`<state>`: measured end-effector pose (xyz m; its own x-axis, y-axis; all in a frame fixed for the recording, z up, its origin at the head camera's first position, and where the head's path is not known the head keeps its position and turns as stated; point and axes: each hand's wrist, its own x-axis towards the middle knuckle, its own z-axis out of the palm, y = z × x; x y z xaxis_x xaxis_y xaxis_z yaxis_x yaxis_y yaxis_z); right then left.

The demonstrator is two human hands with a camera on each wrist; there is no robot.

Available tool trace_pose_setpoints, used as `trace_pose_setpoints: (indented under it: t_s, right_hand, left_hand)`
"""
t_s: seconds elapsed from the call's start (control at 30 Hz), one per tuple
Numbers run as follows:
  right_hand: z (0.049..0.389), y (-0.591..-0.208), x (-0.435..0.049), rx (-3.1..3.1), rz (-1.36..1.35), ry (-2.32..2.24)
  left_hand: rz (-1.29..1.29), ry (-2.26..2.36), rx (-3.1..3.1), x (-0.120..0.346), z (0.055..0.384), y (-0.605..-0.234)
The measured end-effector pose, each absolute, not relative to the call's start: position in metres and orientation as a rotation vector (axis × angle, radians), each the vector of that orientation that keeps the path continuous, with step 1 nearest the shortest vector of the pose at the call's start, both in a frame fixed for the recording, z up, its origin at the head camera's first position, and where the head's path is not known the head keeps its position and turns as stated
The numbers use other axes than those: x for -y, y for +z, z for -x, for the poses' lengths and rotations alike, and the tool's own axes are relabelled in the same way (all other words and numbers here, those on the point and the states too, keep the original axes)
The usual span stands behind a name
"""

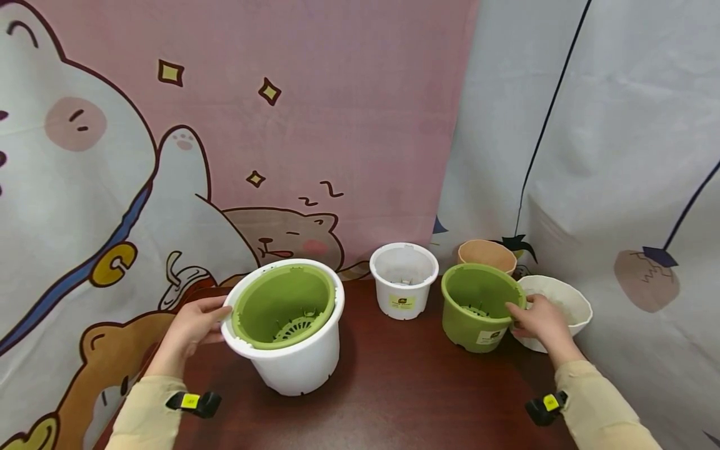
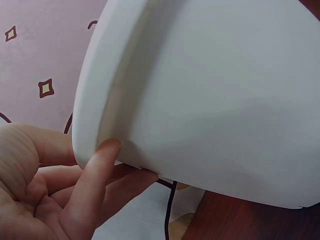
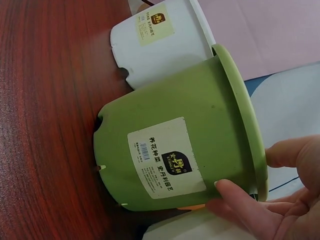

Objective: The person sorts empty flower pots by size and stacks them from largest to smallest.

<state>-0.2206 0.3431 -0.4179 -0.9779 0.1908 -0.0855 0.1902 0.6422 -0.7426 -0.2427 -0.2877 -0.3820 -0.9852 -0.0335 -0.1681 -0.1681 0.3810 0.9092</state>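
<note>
My left hand (image 1: 197,322) pinches the left rim of a large white flowerpot (image 1: 300,372), tilted slightly on the table's left half. Nested inside that pot is a green flowerpot (image 1: 261,306) with a slotted bottom. In the left wrist view, the thumb (image 2: 95,185) presses the white wall just under the rim, with other fingers on the rim's far side. My right hand (image 1: 537,322) grips the right rim of another green flowerpot (image 1: 464,325). A label (image 3: 167,157) shows on that pot's side in the right wrist view.
Between the two held pots, farther back, stands a smaller white flowerpot (image 1: 402,300) with a yellowish label. An orange pot (image 1: 486,250) and a white bowl-shaped pot (image 1: 562,300) sit behind and beside the right green pot. Printed cloth (image 1: 349,125) hangs behind the dark red table (image 1: 388,387).
</note>
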Motion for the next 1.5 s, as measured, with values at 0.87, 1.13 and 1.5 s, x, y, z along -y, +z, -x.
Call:
trace_pose_setpoints:
  t_s: [0.87,1.13,1.5]
  right_hand:
    - [0.23,-0.423,-0.341,2.869,0.312,1.19]
    - [0.226,-0.418,-0.34,2.88,0.269,1.142]
    - [0.216,-0.407,-0.338,2.864,0.215,1.196]
  left_hand:
    - [0.186,1.661,-2.519,0.287,0.243,-0.382]
    - [0.179,1.667,-2.515,0.288,0.243,-0.382]
    - [0.177,1.677,-2.524,0.286,0.242,-0.382]
